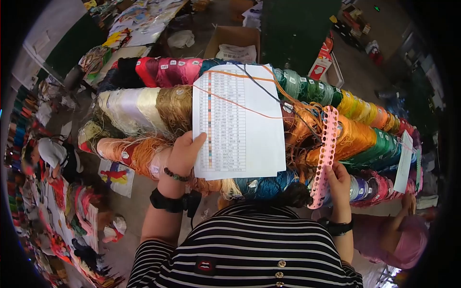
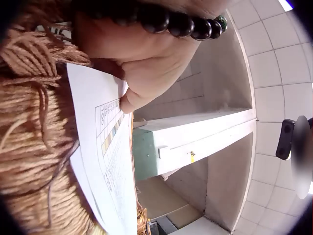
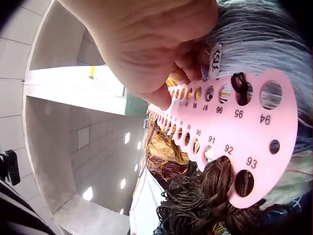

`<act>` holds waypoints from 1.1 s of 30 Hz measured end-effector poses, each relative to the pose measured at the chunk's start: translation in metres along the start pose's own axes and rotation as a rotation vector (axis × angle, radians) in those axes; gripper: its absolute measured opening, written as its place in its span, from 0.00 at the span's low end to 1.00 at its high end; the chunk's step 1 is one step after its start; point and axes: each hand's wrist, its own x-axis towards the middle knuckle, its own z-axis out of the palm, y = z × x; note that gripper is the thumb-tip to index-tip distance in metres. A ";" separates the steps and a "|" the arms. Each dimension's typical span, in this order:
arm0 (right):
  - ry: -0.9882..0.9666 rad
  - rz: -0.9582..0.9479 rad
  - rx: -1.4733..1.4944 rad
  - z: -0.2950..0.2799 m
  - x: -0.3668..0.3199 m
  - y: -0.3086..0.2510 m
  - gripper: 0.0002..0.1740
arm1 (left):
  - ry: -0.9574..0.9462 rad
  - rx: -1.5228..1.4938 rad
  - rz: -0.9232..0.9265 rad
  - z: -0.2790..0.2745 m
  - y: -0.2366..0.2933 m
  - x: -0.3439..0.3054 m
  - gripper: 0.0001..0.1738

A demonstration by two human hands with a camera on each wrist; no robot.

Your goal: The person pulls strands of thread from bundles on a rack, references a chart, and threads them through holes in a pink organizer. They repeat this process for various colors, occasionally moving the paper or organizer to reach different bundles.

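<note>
My left hand (image 1: 186,152) pinches the left edge of a white printed sheet (image 1: 259,129) with a table and a column of coloured cells; the thumb lies on top, and other paper shows beneath it. The sheet rests over thread skeins. In my right hand (image 1: 338,180) is a long pink card (image 1: 325,153) with numbered holes along both edges, held near its lower half. The right wrist view shows the thumb on the pink card (image 3: 220,122), and dark brown thread (image 3: 215,186) looped at holes near its end. Orange and dark strands cross the sheet's top.
Rows of coloured thread skeins (image 1: 177,108) lie on both sides of the sheet. A cardboard box (image 1: 234,38) stands beyond them. Another person in pink (image 1: 408,240) is at the right, beside a second white strip (image 1: 403,163). Someone else (image 1: 55,156) is at the far left.
</note>
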 end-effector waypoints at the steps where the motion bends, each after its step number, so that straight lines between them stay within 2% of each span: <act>1: 0.028 -0.001 -0.027 0.001 -0.001 0.000 0.10 | -0.007 -0.025 -0.005 -0.001 0.001 -0.001 0.16; 4: 0.018 0.099 -0.204 -0.003 -0.004 -0.003 0.10 | -0.014 -0.097 -0.018 -0.001 0.004 -0.003 0.15; 7: 0.009 0.064 -0.312 -0.005 -0.003 0.003 0.11 | 0.010 -0.175 -0.041 -0.001 0.009 -0.004 0.16; 10: 0.016 0.110 -0.142 -0.003 -0.006 -0.006 0.10 | -0.010 -0.199 -0.027 0.000 0.009 -0.005 0.15; 13: 0.142 0.067 -0.025 0.014 -0.011 -0.039 0.10 | -0.067 -0.108 0.017 -0.001 0.007 -0.005 0.15; 16: 0.145 -0.050 -0.139 0.006 0.002 -0.058 0.10 | -0.081 -0.025 0.049 -0.002 0.005 -0.003 0.15; 17: 0.123 -0.005 -0.058 0.002 0.008 -0.071 0.09 | -0.077 -0.005 0.057 -0.002 0.005 -0.003 0.14; 19: 0.185 -0.101 -0.042 0.006 0.021 -0.114 0.10 | -0.077 0.017 0.084 -0.003 0.004 -0.003 0.14; 21: 0.320 -0.230 0.077 0.005 0.033 -0.165 0.13 | -0.075 0.032 0.096 -0.002 0.004 -0.003 0.14; 23: 0.254 -0.314 0.255 -0.002 0.038 -0.212 0.15 | -0.069 0.039 0.092 -0.001 0.005 -0.003 0.13; 28: 0.478 -0.484 0.493 -0.010 0.045 -0.250 0.18 | -0.056 0.078 0.113 -0.002 0.003 -0.003 0.13; 29: 0.491 -0.489 0.442 -0.003 0.037 -0.250 0.18 | -0.051 0.095 0.117 -0.003 0.002 -0.003 0.13; 32: 0.238 -0.289 0.232 -0.028 0.026 -0.212 0.18 | -0.046 0.115 0.132 -0.005 -0.001 -0.001 0.13; 33: 0.262 -0.223 0.237 -0.007 0.019 -0.203 0.18 | -0.041 0.112 0.142 -0.005 0.000 -0.001 0.13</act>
